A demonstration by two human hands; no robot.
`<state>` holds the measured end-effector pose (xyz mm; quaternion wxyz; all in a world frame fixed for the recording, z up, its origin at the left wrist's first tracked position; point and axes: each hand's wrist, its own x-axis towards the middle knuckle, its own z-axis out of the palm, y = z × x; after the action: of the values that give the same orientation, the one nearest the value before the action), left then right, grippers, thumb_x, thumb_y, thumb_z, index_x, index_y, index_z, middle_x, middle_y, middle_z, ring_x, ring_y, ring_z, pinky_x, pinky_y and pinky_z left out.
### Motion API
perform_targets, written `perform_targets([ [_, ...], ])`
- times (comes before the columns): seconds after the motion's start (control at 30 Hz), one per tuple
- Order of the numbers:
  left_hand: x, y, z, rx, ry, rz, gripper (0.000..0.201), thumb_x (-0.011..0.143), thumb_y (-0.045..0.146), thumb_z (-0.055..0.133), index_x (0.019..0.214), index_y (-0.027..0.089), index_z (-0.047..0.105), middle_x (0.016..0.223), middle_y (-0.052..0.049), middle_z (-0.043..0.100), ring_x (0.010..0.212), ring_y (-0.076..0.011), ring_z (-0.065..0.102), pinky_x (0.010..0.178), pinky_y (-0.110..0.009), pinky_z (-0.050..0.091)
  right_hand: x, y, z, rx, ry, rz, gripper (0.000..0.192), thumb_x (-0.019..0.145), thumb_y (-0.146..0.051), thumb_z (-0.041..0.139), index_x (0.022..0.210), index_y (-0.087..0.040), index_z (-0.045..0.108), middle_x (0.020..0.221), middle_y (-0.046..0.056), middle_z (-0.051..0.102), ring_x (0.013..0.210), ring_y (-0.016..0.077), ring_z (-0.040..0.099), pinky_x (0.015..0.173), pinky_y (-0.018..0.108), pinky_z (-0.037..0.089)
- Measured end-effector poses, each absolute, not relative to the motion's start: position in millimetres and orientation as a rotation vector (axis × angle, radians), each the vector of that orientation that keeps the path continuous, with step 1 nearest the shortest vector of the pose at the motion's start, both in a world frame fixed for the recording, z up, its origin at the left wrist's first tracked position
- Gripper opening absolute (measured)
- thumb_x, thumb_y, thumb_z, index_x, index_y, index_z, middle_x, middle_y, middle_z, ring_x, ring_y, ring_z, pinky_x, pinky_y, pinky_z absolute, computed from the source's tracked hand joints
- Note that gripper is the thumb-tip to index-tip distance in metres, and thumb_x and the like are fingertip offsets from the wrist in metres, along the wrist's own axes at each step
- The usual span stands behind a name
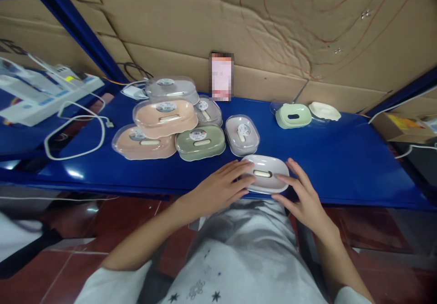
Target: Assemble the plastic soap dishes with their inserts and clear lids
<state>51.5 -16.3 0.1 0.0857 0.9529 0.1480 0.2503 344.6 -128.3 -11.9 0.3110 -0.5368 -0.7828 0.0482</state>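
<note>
A pale grey-pink oval soap dish point(268, 184) with a white, pill-shaped piece in its centre slot sits at the front edge of the blue table, without a clear lid. My left hand point(223, 185) holds its left end, fingers reaching over the rim into the bowl. At the right end, my right hand point(302, 195) grips the dish with the thumb at the near edge and fingers on the far rim and inside. Just behind it stands a lidded greyish soap dish point(251, 144) with a round label. The dish's underside is hidden.
Several lidded soap dishes, including a green one point(201, 151) and a stacked peach one point(146, 115), stand left. A light green dish point(302, 118) and a cream piece point(324, 110) lie back right. A phone point(221, 76) leans on cardboard; a power strip point(30, 108) and cables are far left.
</note>
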Motion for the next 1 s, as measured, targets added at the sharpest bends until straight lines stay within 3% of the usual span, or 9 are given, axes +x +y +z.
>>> perform_targets([
  [0.2, 45.3, -14.1, -7.5, 2.884, 0.453, 0.762, 0.03, 0.113, 0.029, 0.057, 0.141, 0.018, 0.062, 0.152, -0.015, 0.066, 0.152, -0.0314, 0.057, 0.121, -0.051, 0.056, 364.5, -112.8, 8.2, -1.399, -2.307, 0.141, 0.052, 0.109, -0.037, 0.063, 0.16, -0.035, 0.053, 0.175, 0.008, 0.045, 0.162, 0.033, 0.044, 0.133, 0.063, 0.039],
  [0.3, 43.4, -13.9, -7.6, 2.89, 0.47, 0.746, 0.032, 0.114, 0.031, 0.055, 0.144, 0.019, 0.06, 0.155, -0.014, 0.064, 0.153, -0.0308, 0.055, 0.121, -0.05, 0.056, 401.6, -65.5, 26.9, -1.498, -2.204, 0.015, 0.047, 0.113, -0.038, 0.051, 0.159, -0.033, 0.055, 0.168, 0.009, 0.055, 0.157, 0.0305, 0.051, 0.131, 0.056, 0.043],
  [0.4, 43.0, -14.5, -5.0, 2.899, 0.475, 0.733, 0.033, 0.114, 0.031, 0.054, 0.144, 0.018, 0.06, 0.156, -0.015, 0.063, 0.154, -0.0321, 0.054, 0.12, -0.052, 0.056, 438.3, -8.0, 34.0, -1.726, -2.128, -0.218, 0.056, 0.11, -0.043, 0.052, 0.16, -0.02, 0.053, 0.171, 0.019, 0.049, 0.159, 0.0394, 0.047, 0.128, 0.065, 0.039],
  [0.5, 42.4, -15.6, -2.3, 2.892, 0.479, 0.714, 0.033, 0.115, 0.03, 0.053, 0.145, 0.018, 0.059, 0.156, -0.015, 0.062, 0.154, -0.0313, 0.054, 0.121, -0.05, 0.055, 449.5, 21.7, 27.8, -1.879, -2.207, -0.316, 0.053, 0.108, -0.041, 0.054, 0.154, -0.017, 0.058, 0.157, 0.022, 0.063, 0.148, 0.0442, 0.056, 0.122, 0.073, 0.038],
  [0.67, 41.7, -16.0, -2.1, 2.889, 0.47, 0.708, 0.034, 0.114, 0.03, 0.054, 0.145, 0.018, 0.059, 0.157, -0.016, 0.061, 0.154, -0.0326, 0.054, 0.121, -0.052, 0.055, 413.4, 12.6, 18.5, -1.607, -2.359, -0.294, 0.038, 0.113, -0.035, 0.044, 0.138, -0.023, 0.071, 0.133, 0.014, 0.078, 0.123, 0.0319, 0.071, 0.119, 0.06, 0.042],
  [0.73, 41.7, -15.7, -2.7, 2.889, 0.47, 0.703, 0.034, 0.113, 0.03, 0.055, 0.145, 0.017, 0.059, 0.157, -0.016, 0.061, 0.153, -0.0336, 0.054, 0.12, -0.053, 0.056, 400.8, 15.6, 19.5, -1.476, -2.408, -0.177, 0.04, 0.114, -0.037, 0.042, 0.139, -0.025, 0.07, 0.133, 0.011, 0.079, 0.123, 0.0294, 0.072, 0.12, 0.057, 0.043],
  [0.87, 41.5, -15.4, -3.0, 2.885, 0.475, 0.695, 0.035, 0.113, 0.03, 0.056, 0.146, 0.017, 0.058, 0.157, -0.016, 0.061, 0.153, -0.0335, 0.054, 0.119, -0.053, 0.056, 411.0, 49.8, 17.8, -1.425, -2.3, -0.002, 0.052, 0.116, -0.048, 0.032, 0.155, -0.026, 0.059, 0.155, 0.011, 0.067, 0.145, 0.0273, 0.061, 0.124, 0.051, 0.046],
  [1.0, 41.2, -15.3, -2.7, 2.877, 0.471, 0.683, 0.036, 0.113, 0.031, 0.056, 0.146, 0.018, 0.058, 0.158, -0.016, 0.061, 0.153, -0.0328, 0.054, 0.121, -0.052, 0.055, 450.1, 80.3, 7.8, -1.718, -2.133, -0.121, 0.069, 0.112, -0.058, 0.028, 0.162, -0.016, 0.05, 0.166, 0.021, 0.054, 0.157, 0.0377, 0.047, 0.127, 0.064, 0.039],
])
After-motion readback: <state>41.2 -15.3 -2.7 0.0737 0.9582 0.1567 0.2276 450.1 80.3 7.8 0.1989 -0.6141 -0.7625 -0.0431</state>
